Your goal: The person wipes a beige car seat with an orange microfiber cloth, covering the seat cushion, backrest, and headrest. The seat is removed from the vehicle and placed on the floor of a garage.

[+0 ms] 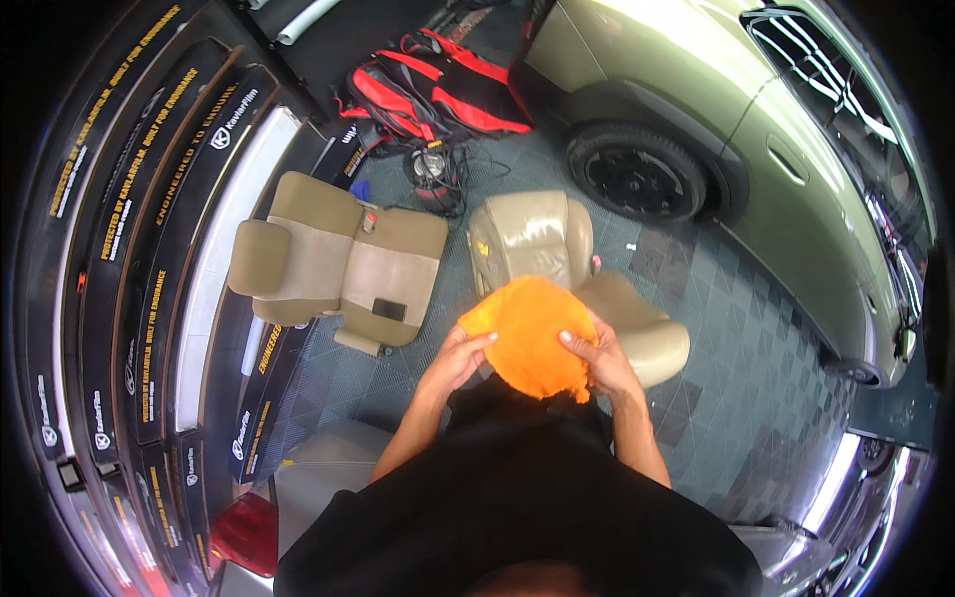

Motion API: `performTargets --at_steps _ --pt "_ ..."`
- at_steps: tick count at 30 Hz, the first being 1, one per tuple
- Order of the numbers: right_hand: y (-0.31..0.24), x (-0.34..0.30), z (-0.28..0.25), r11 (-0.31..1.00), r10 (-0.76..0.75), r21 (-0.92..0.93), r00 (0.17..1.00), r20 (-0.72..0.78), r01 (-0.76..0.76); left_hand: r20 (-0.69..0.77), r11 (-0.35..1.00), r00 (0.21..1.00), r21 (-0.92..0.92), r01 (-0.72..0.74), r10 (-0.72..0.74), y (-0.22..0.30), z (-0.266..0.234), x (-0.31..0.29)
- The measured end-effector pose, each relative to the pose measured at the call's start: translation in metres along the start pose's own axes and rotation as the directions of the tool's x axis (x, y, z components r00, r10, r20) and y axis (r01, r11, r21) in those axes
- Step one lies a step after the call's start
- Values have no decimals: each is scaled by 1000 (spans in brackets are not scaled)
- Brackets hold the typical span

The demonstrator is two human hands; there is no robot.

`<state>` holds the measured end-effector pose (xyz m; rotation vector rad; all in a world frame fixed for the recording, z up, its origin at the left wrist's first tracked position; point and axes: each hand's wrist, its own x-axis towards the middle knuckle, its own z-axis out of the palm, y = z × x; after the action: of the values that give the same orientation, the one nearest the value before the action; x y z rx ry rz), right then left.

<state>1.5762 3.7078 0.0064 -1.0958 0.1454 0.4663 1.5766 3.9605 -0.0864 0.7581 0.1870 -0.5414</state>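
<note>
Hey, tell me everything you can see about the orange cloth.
The bright orange, roughly round fabric cloth looks soft and fuzzy, with an uneven lower edge. It is spread between the bare left hand and bare right hand, which grip its opposite sides, thumbs on top. In this view it hides part of a beige leather-look car seat. Its underside is hidden.

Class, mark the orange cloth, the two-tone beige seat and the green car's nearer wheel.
Orange cloth [530, 336], head view: middle of the fabric.
Two-tone beige seat [331, 261], head view: backrest's lighter panel.
Nearer wheel [635, 182], head view: its dark hub.
</note>
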Motion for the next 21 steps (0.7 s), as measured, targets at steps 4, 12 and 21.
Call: performTargets --at_steps 4,12,21 --pt "-1 -17 -17 999 14 39 998 -64 -12 34 973 991 200 117 -127 4 3 4" --pt "-27 -50 -41 986 -60 133 960 -273 100 59 672 984 737 72 -170 1 -36 31" --pt "3 -27 -20 994 -4 111 995 -103 15 201 967 968 235 98 -147 -6 8 33"
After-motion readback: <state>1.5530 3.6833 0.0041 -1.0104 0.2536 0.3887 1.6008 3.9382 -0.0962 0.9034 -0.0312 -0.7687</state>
